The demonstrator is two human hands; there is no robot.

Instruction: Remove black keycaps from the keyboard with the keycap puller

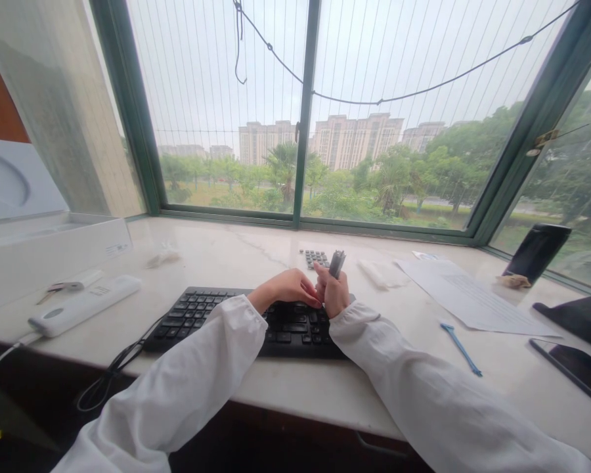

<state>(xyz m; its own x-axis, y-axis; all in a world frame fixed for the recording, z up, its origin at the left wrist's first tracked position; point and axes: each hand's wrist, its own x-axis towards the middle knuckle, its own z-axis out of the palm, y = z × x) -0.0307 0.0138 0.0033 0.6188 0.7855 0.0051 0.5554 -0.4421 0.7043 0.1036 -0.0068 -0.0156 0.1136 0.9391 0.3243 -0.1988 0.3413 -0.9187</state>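
A black keyboard lies across the front of the counter, its cable at the left end. My right hand is wrapped around a dark grey handheld tool, held upright over the keyboard's right part. The tool's upper end looks notched; its lower end is hidden. My left hand is bent over the keys, fingers curled together and meeting my right hand; whatever they pinch is hidden. Just behind the hands, several loose keycaps are laid out in rows on the counter.
To the left are a white power strip, keys and a white box. On the right lie a paper sheet, a blue stick, a phone and another upright phone. A window stands behind.
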